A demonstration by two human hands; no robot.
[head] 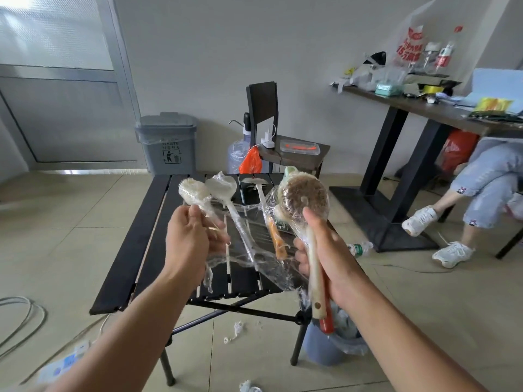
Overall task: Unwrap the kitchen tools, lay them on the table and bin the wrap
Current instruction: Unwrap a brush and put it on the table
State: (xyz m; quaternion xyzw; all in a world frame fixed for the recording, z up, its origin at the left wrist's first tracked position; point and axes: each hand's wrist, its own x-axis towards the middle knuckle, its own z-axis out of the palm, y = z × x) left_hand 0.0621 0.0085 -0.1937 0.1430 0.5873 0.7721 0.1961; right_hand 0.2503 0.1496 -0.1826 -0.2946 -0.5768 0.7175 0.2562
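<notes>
Our right hand (325, 258) nearest: fingers curled round wooden handle of round bristle brush (302, 198) and red-handled tool (327, 315), brush head up. Our left hand (188, 236): fingers pinching wrapped handle of white scrubber (191, 190). Cling wrap (254, 250) stretched between both hands, above black slatted desk (158, 222). In wrap: white spoon (223, 188), white spatula (254, 182), orange-handled tool (276, 239); we cannot tell whether these touch desk. Lined bin (331, 349) on floor under desk's near right corner; wrap scraps (236, 329) near it.
</notes>
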